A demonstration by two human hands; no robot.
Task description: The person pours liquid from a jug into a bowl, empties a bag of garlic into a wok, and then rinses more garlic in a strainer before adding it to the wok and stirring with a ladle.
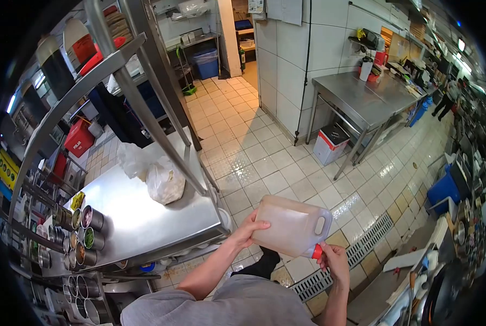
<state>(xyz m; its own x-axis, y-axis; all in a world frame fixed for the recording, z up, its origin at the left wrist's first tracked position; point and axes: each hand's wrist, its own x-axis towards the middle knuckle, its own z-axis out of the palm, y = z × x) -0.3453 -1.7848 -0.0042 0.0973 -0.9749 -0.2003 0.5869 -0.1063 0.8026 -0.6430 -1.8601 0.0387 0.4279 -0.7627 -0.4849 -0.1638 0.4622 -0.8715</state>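
Observation:
A translucent plastic jug (pixel 287 224) with a built-in handle and a red cap (pixel 317 251) is held on its side in front of my body. My left hand (pixel 248 228) grips the jug's base end, thumb on the near face. The fingers of my right hand (pixel 333 259) are closed round the red cap at the neck. Brownish residue tints the jug's walls. Below it show the tiled floor (pixel 286 179) and my dark shoe.
At left stands a steel table (pixel 134 217) with plastic bags (pixel 164 182) and several metal containers (pixel 93 239). A floor drain grate (pixel 370 239) runs to my right. Farther off are another steel table (pixel 362 100), a white-and-red bin (pixel 331 145) and a person (pixel 448 98). Cooking equipment lines the right.

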